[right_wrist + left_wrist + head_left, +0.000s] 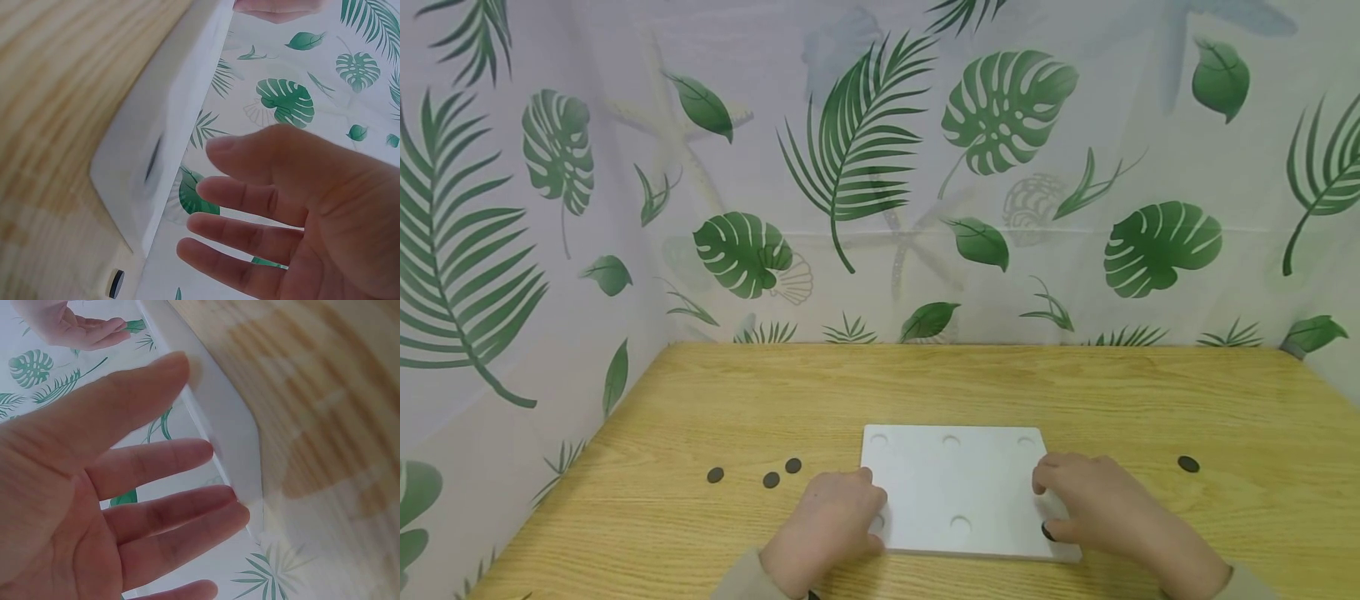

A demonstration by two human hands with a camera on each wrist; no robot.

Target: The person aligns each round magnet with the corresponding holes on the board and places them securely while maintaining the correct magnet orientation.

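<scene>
A white rectangular board (pixel 955 492) with several shallow round recesses lies flat on the table. My left hand (pixel 831 521) is at its left edge, fingers loosely extended; in the left wrist view the thumb and fingertips (pixel 228 494) meet or nearly meet the board's edge (pixel 234 419). Over the board's right end is my right hand (pixel 1097 508), its fingers relaxed and nothing between them. Below the right thumb, a black disc (pixel 1048 531) sits at the board's lower right corner, partly hidden in the head view. The right wrist view shows this disc (pixel 153 159) on the board, apart from the fingers.
Left of the board, three black discs (pixel 771 480) lie on the wooden table (pixel 955 383). Another black disc (pixel 1188 464) lies to the right. A leaf-patterned cloth (pixel 880 167) hangs behind the table and along its left side.
</scene>
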